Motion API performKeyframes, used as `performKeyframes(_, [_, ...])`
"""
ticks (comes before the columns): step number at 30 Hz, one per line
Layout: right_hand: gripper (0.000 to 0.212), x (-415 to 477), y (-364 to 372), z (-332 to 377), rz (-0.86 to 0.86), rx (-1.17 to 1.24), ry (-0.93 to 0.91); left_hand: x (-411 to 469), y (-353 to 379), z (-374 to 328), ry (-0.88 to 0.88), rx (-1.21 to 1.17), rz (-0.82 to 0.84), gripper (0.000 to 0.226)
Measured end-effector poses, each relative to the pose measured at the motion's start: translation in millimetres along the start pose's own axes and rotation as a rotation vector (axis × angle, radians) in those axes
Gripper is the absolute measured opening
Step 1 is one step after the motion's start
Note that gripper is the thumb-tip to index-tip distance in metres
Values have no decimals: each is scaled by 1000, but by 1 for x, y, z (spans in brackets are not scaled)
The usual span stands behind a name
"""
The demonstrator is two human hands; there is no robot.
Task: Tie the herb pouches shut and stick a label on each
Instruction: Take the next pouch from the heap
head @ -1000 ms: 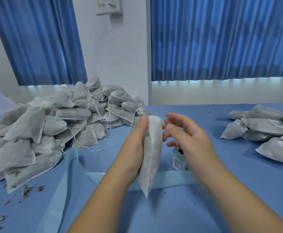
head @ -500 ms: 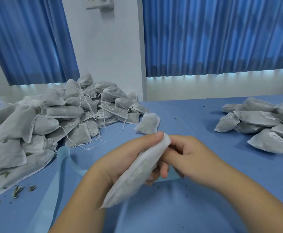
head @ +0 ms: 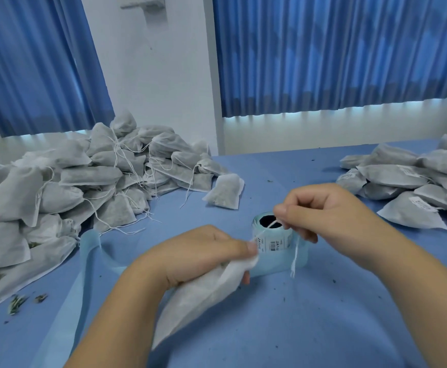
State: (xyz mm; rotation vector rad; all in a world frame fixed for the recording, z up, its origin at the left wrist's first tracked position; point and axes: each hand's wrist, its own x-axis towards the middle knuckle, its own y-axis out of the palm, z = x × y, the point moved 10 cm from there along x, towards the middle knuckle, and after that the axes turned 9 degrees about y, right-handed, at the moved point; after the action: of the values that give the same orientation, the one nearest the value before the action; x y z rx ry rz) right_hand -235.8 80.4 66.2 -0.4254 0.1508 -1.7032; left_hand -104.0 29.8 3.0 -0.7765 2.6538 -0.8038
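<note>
Left hand [head: 203,257] grips the neck of the herb pouch [head: 190,304], fingers curled round it, over the middle of the surface [head: 323,328] toward its near edge, just before the label roll [head: 271,236]; right hand [head: 328,213] pinches the pouch's drawstring [head: 295,252] above the roll

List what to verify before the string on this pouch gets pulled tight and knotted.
1. Grip: the left hand holds the pouch at its neck: ok.
2. String: the right hand pinches the drawstring, loose end hanging: ok.
3. Neck cinched shut: cannot tell, fingers cover it.
4. Knot made: cannot tell, none visible.
5. Supply: the label roll stands just beyond the hands, a label facing out: ok.
6. Label on this pouch: not ok, none on the side shown.
</note>
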Motion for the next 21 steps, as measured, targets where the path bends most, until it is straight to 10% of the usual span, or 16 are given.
performKeyframes(5, [30,1,15,-5,50,-26,13,11,2,-3,79,224,-105,27])
performKeyframes(15, [35,7,-5,-12,-162,58,65,17,16,-34,303,-622,-352,22])
performKeyframes(21, [32,6,-22,-13,-333,-31,16,15,-4,-28,258,-690,-386,22])
